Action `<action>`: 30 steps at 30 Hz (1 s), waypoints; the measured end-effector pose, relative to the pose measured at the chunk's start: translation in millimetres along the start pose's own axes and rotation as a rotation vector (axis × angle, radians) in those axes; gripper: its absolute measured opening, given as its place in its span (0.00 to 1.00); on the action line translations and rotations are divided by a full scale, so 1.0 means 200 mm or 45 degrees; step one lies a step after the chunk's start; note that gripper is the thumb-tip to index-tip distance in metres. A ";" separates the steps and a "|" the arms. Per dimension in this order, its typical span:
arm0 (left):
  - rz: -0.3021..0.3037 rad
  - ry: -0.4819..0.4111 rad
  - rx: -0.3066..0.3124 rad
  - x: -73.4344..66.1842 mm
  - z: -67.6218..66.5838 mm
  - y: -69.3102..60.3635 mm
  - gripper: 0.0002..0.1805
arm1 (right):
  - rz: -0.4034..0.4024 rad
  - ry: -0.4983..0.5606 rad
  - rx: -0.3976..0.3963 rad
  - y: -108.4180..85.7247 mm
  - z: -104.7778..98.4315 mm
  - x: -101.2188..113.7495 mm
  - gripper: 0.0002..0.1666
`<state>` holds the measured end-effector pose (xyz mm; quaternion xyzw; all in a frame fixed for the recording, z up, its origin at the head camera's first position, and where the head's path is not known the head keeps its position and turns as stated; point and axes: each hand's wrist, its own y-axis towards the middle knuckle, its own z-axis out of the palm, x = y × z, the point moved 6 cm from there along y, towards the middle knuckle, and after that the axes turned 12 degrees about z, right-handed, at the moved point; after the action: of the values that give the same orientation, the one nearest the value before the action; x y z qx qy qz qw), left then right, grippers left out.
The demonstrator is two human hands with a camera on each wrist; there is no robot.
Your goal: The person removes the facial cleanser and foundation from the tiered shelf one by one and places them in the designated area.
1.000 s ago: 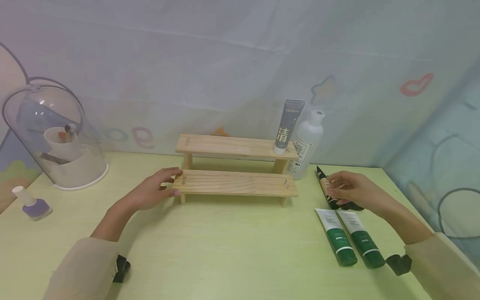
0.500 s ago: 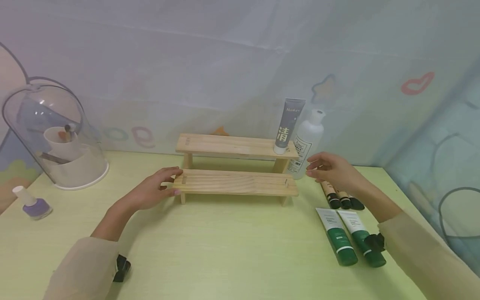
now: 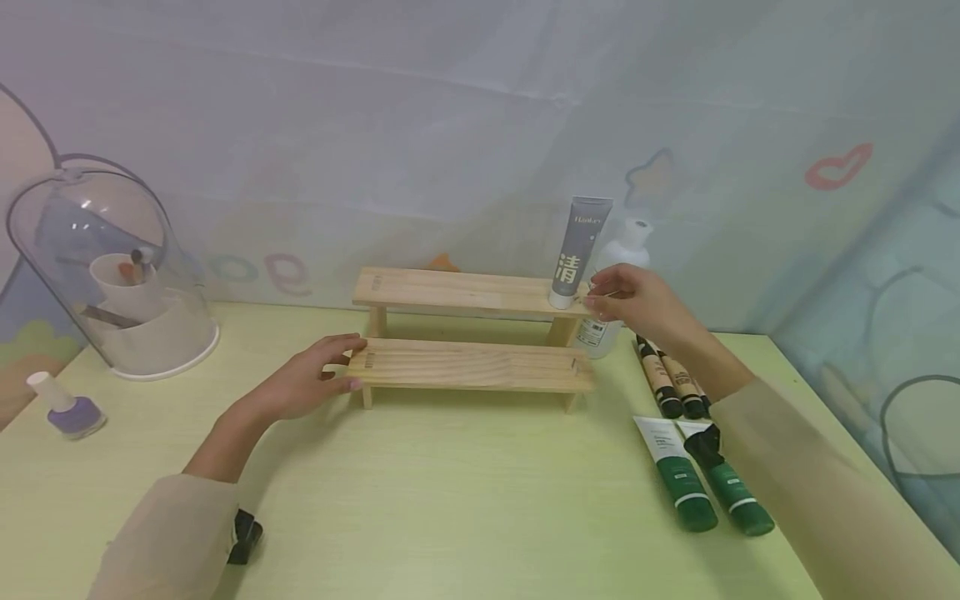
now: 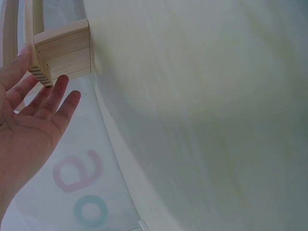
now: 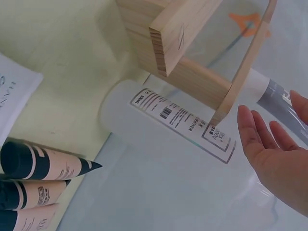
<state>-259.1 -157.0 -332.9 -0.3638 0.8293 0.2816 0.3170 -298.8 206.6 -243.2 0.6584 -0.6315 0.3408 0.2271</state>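
A two-tier wooden rack (image 3: pixel 472 365) stands against the back cloth. My left hand (image 3: pixel 303 383) holds the left end of its lower tier, thumb on one side and fingers on the other. On the right end of the upper tier a grey squeeze tube (image 3: pixel 579 246) stands upright on its white cap. My right hand (image 3: pixel 645 307) is just right of that tube, fingers loosely bent around nothing. In the right wrist view its fingertips are beside the upper tier's end, and the tube is partly hidden by the thumb. Behind is a white remover bottle (image 5: pixel 168 120), partly covered by the hand.
Two green-and-white tubes (image 3: pixel 678 475) lie at the right front. Several black-and-beige tubes (image 3: pixel 658 382) lie behind them, under the right forearm. On the left are a purple nail polish bottle (image 3: pixel 75 418) and a clear dome (image 3: pixel 105 200) over a brush cup.
My right hand has left the black-and-beige tubes and moved left and up to the upper tier's right end. The left hand has stayed on the rack.
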 end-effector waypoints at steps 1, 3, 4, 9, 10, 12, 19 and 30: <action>-0.002 -0.004 0.000 0.00 0.00 0.00 0.32 | 0.001 0.010 -0.012 0.01 0.00 0.01 0.27; 0.001 -0.008 0.000 0.00 0.00 0.00 0.32 | 0.008 0.030 -0.038 0.03 0.00 0.01 0.27; 0.000 -0.010 0.001 0.00 0.00 0.00 0.32 | 0.006 0.046 -0.050 0.04 0.00 0.02 0.27; 0.002 -0.011 -0.001 0.00 0.00 0.00 0.32 | -0.004 0.109 -0.101 0.08 0.01 0.02 0.29; 0.002 -0.011 -0.002 -0.01 0.00 0.00 0.32 | -0.010 0.124 -0.105 0.08 0.02 0.03 0.29; 0.002 -0.010 -0.004 -0.01 0.00 0.00 0.32 | -0.011 0.149 -0.113 0.09 0.03 0.03 0.28; -0.001 -0.002 -0.003 -0.01 0.00 0.00 0.32 | -0.031 0.225 -0.155 0.11 0.07 0.04 0.31; 0.002 0.019 0.002 0.00 0.00 -0.01 0.32 | -0.048 0.194 -0.234 0.11 0.09 0.04 0.31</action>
<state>-258.2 -158.6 -333.3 -0.3649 0.8323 0.2785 0.3109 -318.8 185.2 -251.5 0.6188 -0.6285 0.3260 0.3402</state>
